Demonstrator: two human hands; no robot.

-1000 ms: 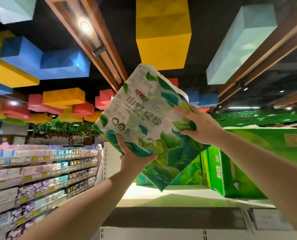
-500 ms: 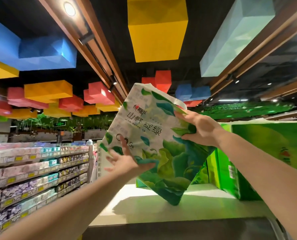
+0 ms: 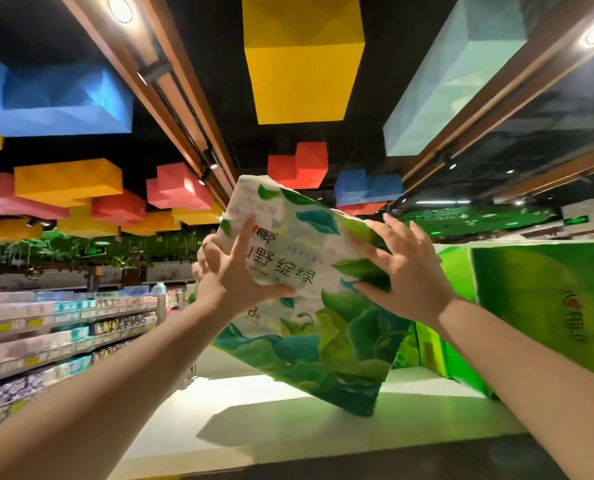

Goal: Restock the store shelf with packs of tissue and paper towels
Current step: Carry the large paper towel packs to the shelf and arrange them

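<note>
Coloured blocks (image 3: 302,57) hang from a dark ceiling over the aisle shelving (image 3: 46,337) at left. On the white top shelf (image 3: 288,420), green packs (image 3: 545,313) run off frame right. A leaf-printed tissue pack (image 3: 323,320) tilts above the shelf, one corner nearly touching. The left hand (image 3: 233,271) grips its edge; the right hand (image 3: 406,271) clasps it with spread fingers.
</note>
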